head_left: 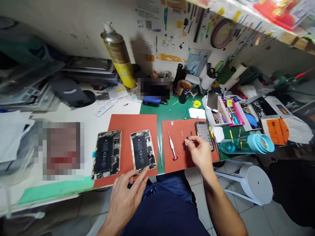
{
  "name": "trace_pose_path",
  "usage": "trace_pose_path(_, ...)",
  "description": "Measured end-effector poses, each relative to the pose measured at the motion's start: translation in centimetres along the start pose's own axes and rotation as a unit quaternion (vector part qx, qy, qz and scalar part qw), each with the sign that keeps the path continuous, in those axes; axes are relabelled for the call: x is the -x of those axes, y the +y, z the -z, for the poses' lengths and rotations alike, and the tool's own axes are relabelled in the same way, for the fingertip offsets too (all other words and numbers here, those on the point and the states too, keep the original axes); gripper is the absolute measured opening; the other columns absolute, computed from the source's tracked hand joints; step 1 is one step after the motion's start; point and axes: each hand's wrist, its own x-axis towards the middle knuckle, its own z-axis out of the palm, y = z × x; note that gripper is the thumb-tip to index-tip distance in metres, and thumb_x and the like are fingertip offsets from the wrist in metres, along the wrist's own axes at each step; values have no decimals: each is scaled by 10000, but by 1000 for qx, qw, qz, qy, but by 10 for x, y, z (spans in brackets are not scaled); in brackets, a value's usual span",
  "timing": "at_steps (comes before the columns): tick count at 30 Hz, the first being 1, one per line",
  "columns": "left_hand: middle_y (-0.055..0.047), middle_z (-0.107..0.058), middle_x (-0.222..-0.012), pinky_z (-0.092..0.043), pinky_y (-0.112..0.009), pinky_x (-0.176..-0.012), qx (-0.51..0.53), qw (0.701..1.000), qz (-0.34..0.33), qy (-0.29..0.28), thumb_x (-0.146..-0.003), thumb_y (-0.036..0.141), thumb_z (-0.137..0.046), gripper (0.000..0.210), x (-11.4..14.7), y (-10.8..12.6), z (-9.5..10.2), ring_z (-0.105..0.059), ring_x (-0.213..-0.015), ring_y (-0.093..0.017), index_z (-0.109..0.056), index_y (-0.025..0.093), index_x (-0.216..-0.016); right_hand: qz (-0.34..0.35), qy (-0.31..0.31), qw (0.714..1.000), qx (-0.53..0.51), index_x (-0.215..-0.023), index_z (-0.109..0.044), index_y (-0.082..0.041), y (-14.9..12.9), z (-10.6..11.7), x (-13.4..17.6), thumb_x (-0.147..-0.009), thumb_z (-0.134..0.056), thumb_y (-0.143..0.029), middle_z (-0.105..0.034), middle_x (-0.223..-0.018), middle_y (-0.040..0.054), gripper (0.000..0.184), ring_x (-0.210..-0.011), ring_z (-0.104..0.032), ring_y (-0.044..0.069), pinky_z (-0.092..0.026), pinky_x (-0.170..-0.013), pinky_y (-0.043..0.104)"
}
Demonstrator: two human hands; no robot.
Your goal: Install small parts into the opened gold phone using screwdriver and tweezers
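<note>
Two opened phones with bare batteries lie on the left orange-brown mat (pixel 134 123). My left hand (pixel 128 190) has its fingers stretched out, the fingertips at the lower edge of the nearer opened phone (pixel 143 149). The other opened phone (pixel 106 154) lies to its left. Over the right orange-brown mat (pixel 172 164), my right hand (pixel 200 152) is closed in a pinch on a small dark part (pixel 186 143), mostly covered by the fingers. Between the hands lie tweezers (pixel 160 150) and a screwdriver with a red cap (pixel 172 146). A phone with a lit screen (pixel 205 131) lies just beyond my right hand.
A water bottle (pixel 246 144) lies on its side at the right edge. Behind it are tool trays (pixel 221 121) and an orange pouch (pixel 274 131). A yellow spray can (pixel 120 59) stands at the back. A white stool (pixel 256 183) is on the floor at right.
</note>
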Motion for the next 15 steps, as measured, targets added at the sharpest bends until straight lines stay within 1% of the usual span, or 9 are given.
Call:
trace_pose_path(3,-95,-635,-1117,-476,-357,-851,17,1000,21,4,-1035,151,-685,380,2,4,-1,-581,-851,-182,-658,222,-1407,-16,-50,996,-74,-1064,-766,-175,-8,2,16,-931,-686,-502,-749,-807,44,363,-668,-691,194,-547,-613,310)
trace_pose_path(6,-94,-664,-1105,-471,-348,-826,26,999,36,10,-1028,151,-696,352,2,7,-1,-608,-849,-180,-679,214,-1374,-50,-109,977,-174,-1119,-775,-178,-19,-6,37,-877,-779,-510,-725,-826,25,411,-664,-674,165,-566,-625,293)
trace_pose_path(8,-92,-681,-1089,-473,-349,-824,25,999,42,12,-1024,154,-701,330,2,8,-1,-624,-850,-183,-697,209,-1350,-70,-144,963,-215,-1134,-787,-187,-26,-16,50,-863,-811,-486,-721,-846,22,404,-674,-665,153,-573,-643,287)
trace_pose_path(11,-87,-710,-1070,-486,-352,-835,31,998,48,15,-1020,162,-705,308,2,10,0,-638,-836,-184,-720,214,-1322,-68,-170,961,-208,-1112,-787,-196,-31,-31,62,-889,-784,-467,-706,-827,14,351,-674,-648,146,-553,-634,274)
trace_pose_path(15,-84,-739,-1062,-491,-351,-846,40,997,59,3,-1025,162,-694,310,3,10,1,-654,-837,-182,-733,236,-1324,-69,-176,964,-185,-1068,-756,-204,-34,-44,63,-895,-759,-471,-691,-782,1,318,-651,-647,156,-536,-608,277)
